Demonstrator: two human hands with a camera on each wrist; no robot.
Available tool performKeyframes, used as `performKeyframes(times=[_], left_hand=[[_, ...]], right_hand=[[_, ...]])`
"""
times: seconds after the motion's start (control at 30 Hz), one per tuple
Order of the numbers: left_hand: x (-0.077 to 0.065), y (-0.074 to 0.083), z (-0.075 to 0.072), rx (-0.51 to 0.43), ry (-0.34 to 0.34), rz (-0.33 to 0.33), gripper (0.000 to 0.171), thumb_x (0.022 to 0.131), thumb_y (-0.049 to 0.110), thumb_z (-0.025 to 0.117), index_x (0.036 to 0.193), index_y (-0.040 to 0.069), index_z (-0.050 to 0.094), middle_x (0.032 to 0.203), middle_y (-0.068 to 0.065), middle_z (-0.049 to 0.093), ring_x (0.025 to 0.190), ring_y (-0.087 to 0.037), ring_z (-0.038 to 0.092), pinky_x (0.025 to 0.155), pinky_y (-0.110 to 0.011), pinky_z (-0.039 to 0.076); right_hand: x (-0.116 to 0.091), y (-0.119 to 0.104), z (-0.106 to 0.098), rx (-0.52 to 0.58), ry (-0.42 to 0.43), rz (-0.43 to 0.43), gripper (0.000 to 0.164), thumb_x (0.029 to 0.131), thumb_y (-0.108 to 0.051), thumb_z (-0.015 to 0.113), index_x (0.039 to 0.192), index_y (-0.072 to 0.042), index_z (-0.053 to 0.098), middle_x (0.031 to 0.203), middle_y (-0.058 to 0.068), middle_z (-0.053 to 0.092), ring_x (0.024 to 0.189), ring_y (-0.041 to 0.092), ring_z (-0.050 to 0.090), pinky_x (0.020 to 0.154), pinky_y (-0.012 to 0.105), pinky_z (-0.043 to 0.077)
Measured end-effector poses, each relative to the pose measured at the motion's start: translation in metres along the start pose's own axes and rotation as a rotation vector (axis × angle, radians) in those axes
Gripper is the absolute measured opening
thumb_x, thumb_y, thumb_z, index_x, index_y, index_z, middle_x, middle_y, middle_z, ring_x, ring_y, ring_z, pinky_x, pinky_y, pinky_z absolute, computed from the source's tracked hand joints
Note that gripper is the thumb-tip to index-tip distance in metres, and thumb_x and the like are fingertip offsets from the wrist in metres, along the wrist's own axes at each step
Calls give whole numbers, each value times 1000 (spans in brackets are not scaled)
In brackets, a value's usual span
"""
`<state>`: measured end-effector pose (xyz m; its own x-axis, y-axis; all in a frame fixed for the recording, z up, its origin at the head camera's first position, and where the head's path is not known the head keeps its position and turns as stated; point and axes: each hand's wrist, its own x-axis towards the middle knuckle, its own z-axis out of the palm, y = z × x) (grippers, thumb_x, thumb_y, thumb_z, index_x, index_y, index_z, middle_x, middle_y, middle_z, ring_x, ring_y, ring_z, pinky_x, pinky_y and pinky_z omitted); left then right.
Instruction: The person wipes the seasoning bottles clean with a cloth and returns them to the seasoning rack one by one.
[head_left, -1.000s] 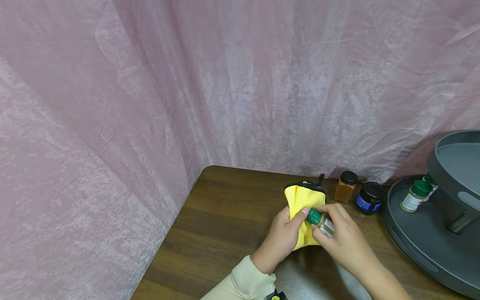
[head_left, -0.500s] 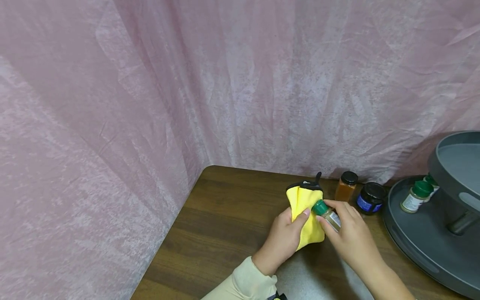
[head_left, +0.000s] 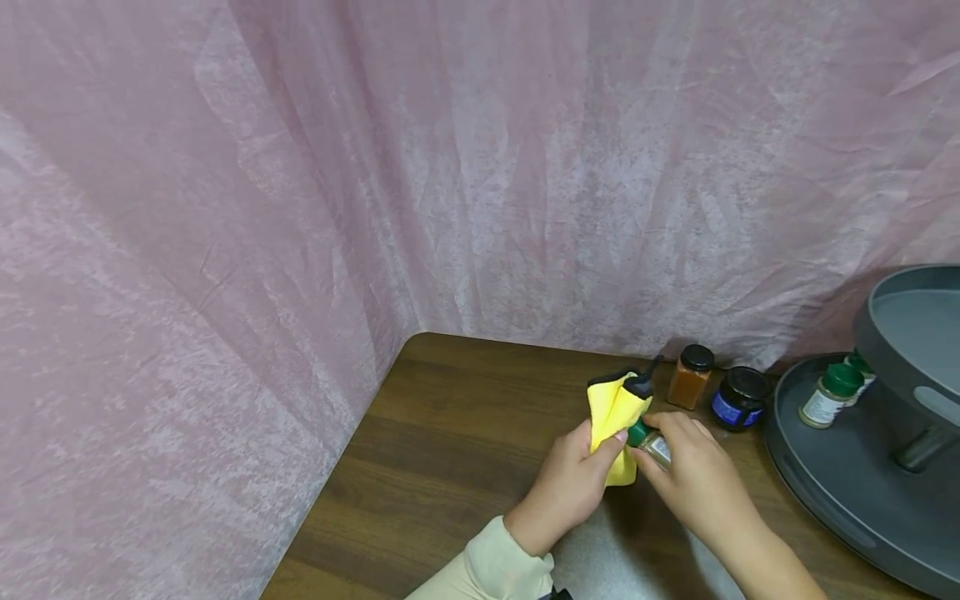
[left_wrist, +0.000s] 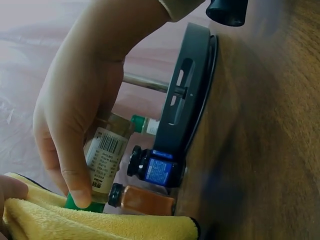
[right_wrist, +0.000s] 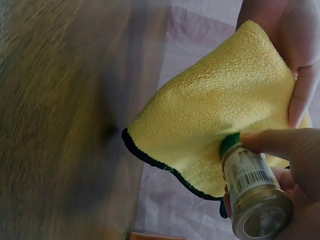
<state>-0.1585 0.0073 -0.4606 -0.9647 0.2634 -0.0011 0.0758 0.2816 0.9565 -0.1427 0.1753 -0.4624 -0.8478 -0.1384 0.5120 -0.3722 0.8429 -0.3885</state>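
Note:
My left hand [head_left: 572,479] grips a yellow cloth [head_left: 613,410] with black edging, its upper part folded over. In my right hand [head_left: 693,462] is a small spice jar [head_left: 657,450] with a green cap, pinched between thumb and fingers and tilted. The cap [right_wrist: 230,144] presses against the cloth in the right wrist view, and the jar's clear base points away from the cloth. A barcode label [left_wrist: 106,155] shows on the jar's side in the left wrist view. Part of the cap is covered by the cloth in the head view.
Behind my right hand stand an orange-brown spice jar [head_left: 688,379] with a black lid and a dark jar [head_left: 740,398] with a blue label. On the right is a grey two-tier turntable [head_left: 825,500], with green-capped jars [head_left: 829,397] on its lower tier. A pink curtain hangs behind the wooden table [head_left: 450,417].
The cloth's top has folded over toward the green cap, which is now partly covered. The jar first shifted right and up, then came back slightly lower, both hands staying close together.

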Motion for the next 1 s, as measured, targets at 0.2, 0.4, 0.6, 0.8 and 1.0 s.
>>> performKeyframes(times=[0.2,0.4,0.6,0.8,1.0], left_hand=[[1,-1,-2,-34,12,-8,28,100,43,58,103,17,66,81,2,67,65,-4,57,57,-22,47],[5,-1,-2,-165,13,-8,28,101,39,58,107,14,67,89,3,71,75,-5,64,68,-22,54],[6,2,-3,-370,5,-17,33,102,36,57,119,9,63,101,-6,73,84,-10,70,76,-28,59],[6,3,-7,-501,-7,-50,35,101,42,57,124,15,61,108,-4,72,92,-15,72,79,-32,61],[5,4,-6,-531,-37,-57,37,101,43,58,127,17,56,111,-4,71,97,-17,72,82,-32,60]], right_hand=[[0,-5,-2,11,-55,-10,38,77,-15,85,109,-3,67,99,6,70,89,21,64,70,41,52],[0,-7,-5,56,-80,8,38,80,-18,85,113,-6,68,103,3,70,91,16,62,70,36,53],[-2,-9,-6,144,7,7,40,85,-20,82,120,-8,67,111,1,71,98,15,64,80,28,54],[-1,-11,-4,231,73,32,40,88,-18,80,124,-10,66,116,1,67,100,7,60,85,1,41],[0,-10,-3,285,165,29,45,83,-9,82,126,-8,68,116,4,62,100,-3,51,82,-1,39]])
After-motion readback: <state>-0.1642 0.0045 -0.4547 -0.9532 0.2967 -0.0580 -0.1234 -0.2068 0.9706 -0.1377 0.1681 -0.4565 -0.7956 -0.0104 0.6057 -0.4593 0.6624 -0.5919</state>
